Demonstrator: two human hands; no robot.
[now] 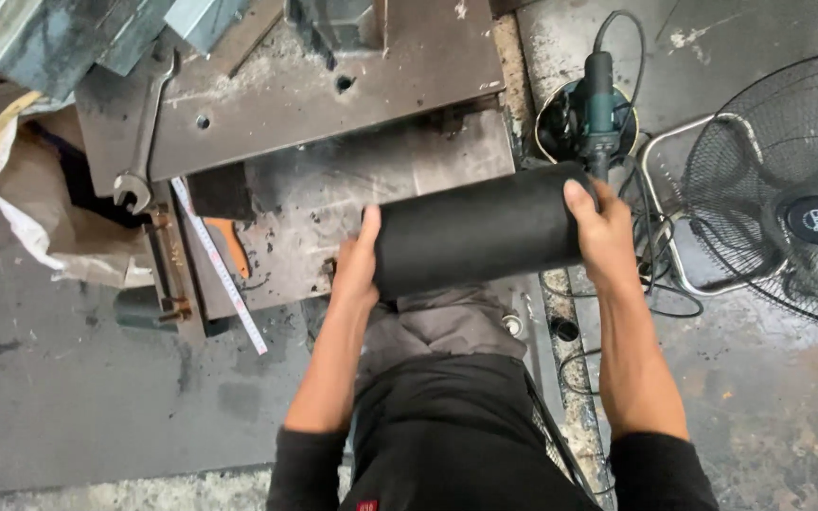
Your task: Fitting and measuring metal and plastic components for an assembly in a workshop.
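Grip: both hands clamp a black cylinder (pixel 480 232) end to end. Left hand (pixel 357 265) cups the left end, thumb up along the face. Right hand (pixel 603 232) caps the right end, thumb over the top edge. Palms pressed on, fingers wrapped.

Cylinder lies roughly level, right end slightly higher, held over the near edge of a steel counter (pixel 381 189). Whether it touches the plate, can't tell. Its near side hangs over the person's lap.

Edges:
- Counter's near edge runs just behind the left hand; its right edge ends close to the cylinder's right half.
- A thicker upper plate (pixel 314 85) steps up behind, front edge well clear of the cylinder.
- Tape measure (pixel 220 270) runs diagonally off the counter's left front corner, overhanging the floor.
- Open-ended wrench (pixel 144 132) lies on the upper plate's left edge, jaw hanging over.
- Orange-handled tool (pixel 231 246) lies just right of the tape, left of the left hand.

Room:
- Left: open counter between the left hand and the orange tool.
- Right: tight. Angle grinder (pixel 598 99) stands just behind the right hand, cable (pixel 655 284) looping on the floor beside the right wrist.
- Fan (pixel 788 189) further right, its frame near the cable.
- Paper sack (pixel 40 218) far left, well apart.
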